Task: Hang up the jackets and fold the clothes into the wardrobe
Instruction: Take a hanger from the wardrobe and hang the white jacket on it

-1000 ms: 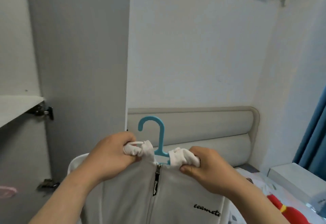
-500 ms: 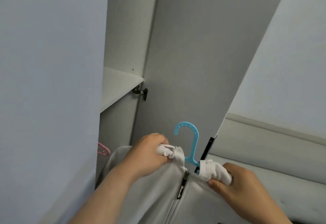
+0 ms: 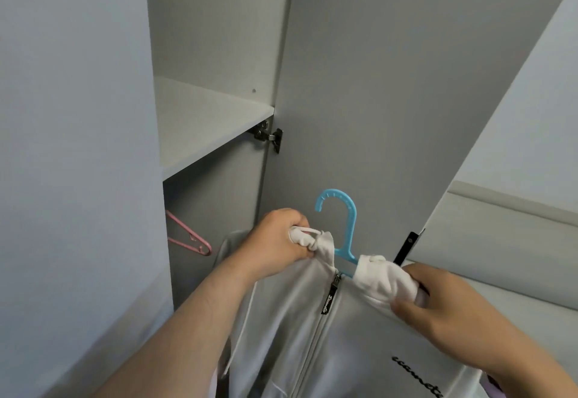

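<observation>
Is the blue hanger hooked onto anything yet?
No, the hanger has its hook free in front of the wardrobe door, while the left hand and right hand grip the jacket by its collar.

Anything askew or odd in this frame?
Only small things. The jacket collar is bunched up in the left hand and right hand either side of the blue hanger, not lying flat. A pink hanger inside the wardrobe sits tilted. Nothing looks damaged.
</observation>
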Available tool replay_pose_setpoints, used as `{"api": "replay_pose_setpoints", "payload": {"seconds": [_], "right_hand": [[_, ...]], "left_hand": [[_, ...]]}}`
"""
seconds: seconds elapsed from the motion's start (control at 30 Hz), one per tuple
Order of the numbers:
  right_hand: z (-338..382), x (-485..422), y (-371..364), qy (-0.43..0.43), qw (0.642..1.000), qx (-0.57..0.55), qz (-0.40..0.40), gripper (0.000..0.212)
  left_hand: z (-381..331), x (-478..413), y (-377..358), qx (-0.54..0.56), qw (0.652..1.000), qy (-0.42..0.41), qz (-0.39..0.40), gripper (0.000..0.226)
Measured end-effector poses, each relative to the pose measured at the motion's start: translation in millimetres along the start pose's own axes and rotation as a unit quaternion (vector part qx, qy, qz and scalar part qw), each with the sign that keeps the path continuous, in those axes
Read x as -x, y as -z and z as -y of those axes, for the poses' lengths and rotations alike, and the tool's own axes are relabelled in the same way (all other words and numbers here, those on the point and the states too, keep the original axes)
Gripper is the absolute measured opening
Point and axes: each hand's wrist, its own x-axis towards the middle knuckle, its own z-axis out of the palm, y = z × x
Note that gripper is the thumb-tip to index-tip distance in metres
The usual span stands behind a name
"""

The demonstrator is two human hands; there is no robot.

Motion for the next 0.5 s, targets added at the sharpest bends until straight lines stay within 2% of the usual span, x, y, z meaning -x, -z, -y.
{"api": "replay_pose_setpoints", "payload": {"seconds": [0.27, 0.4, 0.5], "right_hand": [[-20, -48, -17, 0.048, 0.998, -0.015, 0.022, 0.022], [-15, -84, -41, 0.034, 0.999, -0.030, -0.003, 0.025], [-3, -106, -55, 0.010, 0.999, -0.023, -0.039, 0.015]], "left_hand": [[30, -50, -9, -0.014, 0.999, 0.039, 0.024, 0.040], [56, -59, 9, -0.020, 0.997, 0.070, -0.003, 0.035], [71, -61, 25, -0.019, 0.995, 0.082, -0.045, 0.029]]}}
